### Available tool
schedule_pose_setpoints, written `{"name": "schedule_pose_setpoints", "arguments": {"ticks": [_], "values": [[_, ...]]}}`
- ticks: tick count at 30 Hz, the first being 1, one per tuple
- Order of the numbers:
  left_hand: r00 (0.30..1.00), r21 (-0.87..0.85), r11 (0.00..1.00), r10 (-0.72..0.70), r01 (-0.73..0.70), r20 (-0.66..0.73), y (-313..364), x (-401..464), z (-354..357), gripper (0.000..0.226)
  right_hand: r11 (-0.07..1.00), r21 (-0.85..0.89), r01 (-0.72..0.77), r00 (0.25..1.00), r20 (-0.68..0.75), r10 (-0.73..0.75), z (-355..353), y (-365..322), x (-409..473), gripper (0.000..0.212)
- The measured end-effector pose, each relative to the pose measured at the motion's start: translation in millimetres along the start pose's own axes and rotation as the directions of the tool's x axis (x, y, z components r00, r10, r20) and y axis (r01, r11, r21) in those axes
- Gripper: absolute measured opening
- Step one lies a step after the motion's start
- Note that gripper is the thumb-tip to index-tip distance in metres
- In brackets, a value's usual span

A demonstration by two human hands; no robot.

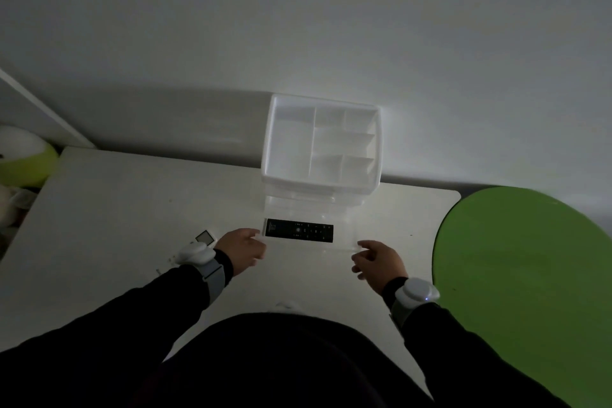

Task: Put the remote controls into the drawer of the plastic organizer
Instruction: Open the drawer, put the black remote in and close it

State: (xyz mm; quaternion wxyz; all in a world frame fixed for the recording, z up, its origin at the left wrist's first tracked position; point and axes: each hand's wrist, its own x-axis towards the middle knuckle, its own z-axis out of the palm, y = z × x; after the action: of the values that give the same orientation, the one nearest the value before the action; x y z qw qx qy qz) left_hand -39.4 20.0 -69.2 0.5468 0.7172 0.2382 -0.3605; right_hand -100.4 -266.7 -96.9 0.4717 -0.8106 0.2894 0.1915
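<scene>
1. The clear drawer (308,235) is pulled out of the plastic organizer (323,146) toward the person, with the black remote control (299,230) lying flat inside, near its left end.
2. The left hand (243,250) is at the drawer's left front corner and the right hand (377,262) at its right front corner – both with fingers loosely curled. Whether they actually grip the rim I cannot tell.
3. Risk: an uneven push from the 2 corners could skew the drawer so it jams, or shove the light organizer back along the surface (132,209).
4. A white remote (202,242) lies on the surface partly under the left wrist – closing now would likely leave it out.
5. The organizer's top tray has several compartments, all empty.
</scene>
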Motion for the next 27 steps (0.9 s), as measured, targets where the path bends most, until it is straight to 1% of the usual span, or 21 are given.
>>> {"name": "schedule_pose_setpoints", "arguments": {"ticks": [2, 4, 6, 9, 10, 13, 16, 17, 18, 20, 24, 27], "values": [[0.999, 0.019, 0.999, 0.038, -0.038, -0.025, -2.6, 5.1, -2.7, 0.082, 1.000, -0.019, 0.003, 1.000, -0.014, -0.004, 5.1, -3.1, -0.2, 0.038], [0.997, 0.016, 0.997, 0.071, -0.070, -0.030, -3.3, 10.0, -4.5, 0.085, 0.999, -0.043, 0.014, 0.999, -0.043, -0.016, 6.1, -7.6, 0.5, 0.037], [0.997, 0.017, 0.997, 0.074, -0.074, -0.038, 3.6, 9.8, -3.1, 0.079, 0.999, -0.036, 0.023, 0.998, -0.052, -0.025, 4.3, -12.5, 3.8, 0.036], [0.996, 0.031, 0.996, 0.088, -0.087, -0.020, 17.8, 13.6, -0.5, 0.061, 0.999, -0.038, 0.023, 0.998, -0.049, -0.025, 1.3, -20.7, 13.2, 0.035], [0.995, 0.040, 0.995, 0.096, -0.095, -0.016, 22.3, 14.7, 0.0, 0.060, 0.999, -0.041, 0.028, 0.998, -0.050, -0.030, 0.6, -22.8, 16.8, 0.034], [0.994, 0.058, 0.993, 0.108, -0.106, -0.030, 33.7, 20.6, 0.3, 0.081, 0.999, -0.042, 0.032, 0.998, -0.050, -0.034, -1.7, -33.8, 24.9, 0.025], [0.993, 0.045, 0.992, 0.116, -0.114, -0.035, 44.2, 24.0, 1.0, 0.096, 0.997, -0.062, 0.043, 0.997, -0.065, -0.047, -4.0, -45.0, 31.4, 0.019], [0.993, 0.024, 0.994, 0.112, -0.111, -0.032, 47.2, 27.4, 1.2, 0.097, 0.997, -0.069, 0.044, 0.996, -0.072, -0.049, -5.1, -50.0, 32.6, 0.020], [0.994, 0.013, 0.995, 0.104, -0.104, -0.028, 49.3, 30.7, 1.2, 0.090, 0.996, -0.074, 0.051, 0.995, -0.077, -0.057, -5.5, -52.6, 35.9, 0.019], [0.993, 0.041, 0.993, 0.111, -0.110, -0.032, 52.0, 37.2, 0.6, 0.069, 0.994, -0.094, 0.055, 0.995, -0.079, -0.062, -6.3, -57.6, 40.6, 0.017], [0.988, 0.238, 0.963, 0.143, -0.126, -0.056, 58.8, 40.3, 0.8, 0.063, 0.993, -0.104, 0.053, 0.994, -0.093, -0.063, -5.6, -59.5, 54.2, 0.022], [0.986, 0.267, 0.954, 0.154, -0.133, -0.061, 62.4, 43.5, 2.3, 0.053, 0.994, -0.106, 0.037, 0.994, -0.100, -0.048, -6.1, -61.9, 58.2, 0.020]]}}
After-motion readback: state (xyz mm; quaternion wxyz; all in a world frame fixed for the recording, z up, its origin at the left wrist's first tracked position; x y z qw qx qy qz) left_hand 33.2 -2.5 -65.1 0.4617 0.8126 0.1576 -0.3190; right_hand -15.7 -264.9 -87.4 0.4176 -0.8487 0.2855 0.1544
